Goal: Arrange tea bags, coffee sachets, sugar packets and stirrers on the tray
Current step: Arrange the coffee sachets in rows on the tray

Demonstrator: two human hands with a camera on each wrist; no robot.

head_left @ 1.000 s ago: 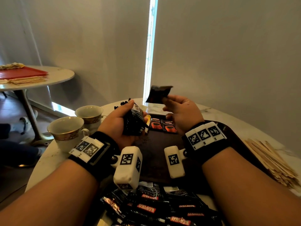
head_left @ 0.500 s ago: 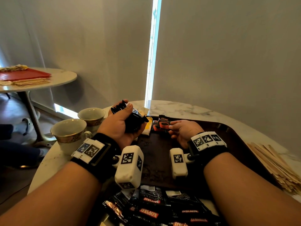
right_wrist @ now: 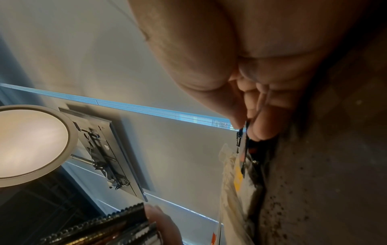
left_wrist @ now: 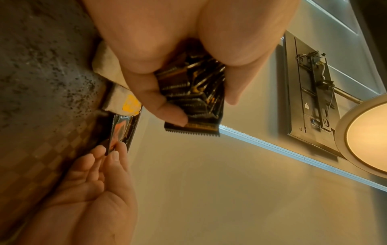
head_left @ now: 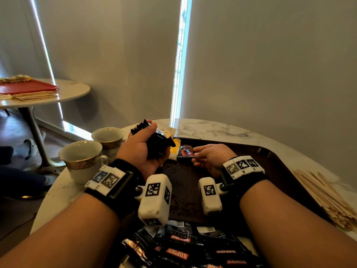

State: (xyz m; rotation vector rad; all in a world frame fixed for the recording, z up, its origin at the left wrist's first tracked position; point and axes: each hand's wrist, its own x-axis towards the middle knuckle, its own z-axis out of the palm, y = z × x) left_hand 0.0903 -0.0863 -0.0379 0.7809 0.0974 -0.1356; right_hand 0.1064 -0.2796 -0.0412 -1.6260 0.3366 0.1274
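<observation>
My left hand (head_left: 144, 147) hovers over the far left corner of the dark brown tray (head_left: 274, 163) and grips a bundle of black coffee sachets (head_left: 155, 142). The left wrist view shows thumb and fingers curled round this bundle (left_wrist: 194, 99). My right hand (head_left: 196, 152) pinches one black coffee sachet with a red cup picture (head_left: 186, 151) low over the tray. In the right wrist view, thumb and finger hold that sachet (right_wrist: 243, 142) by its edge. White tea bags with a yellow tag (head_left: 173, 150) lie just left of it.
A heap of loose black Kopiko sachets (head_left: 179, 248) lies at the table's near edge. Wooden stirrers (head_left: 326, 198) are stacked right of the tray. Two gold-rimmed cups (head_left: 81, 157) (head_left: 108, 136) stand on the left. Another round table (head_left: 63, 93) with a red tray is behind.
My right hand has come down from chest height with the single sachet to the tray's far left, beside the tea bags. The left hand has kept its bundle and barely moved.
</observation>
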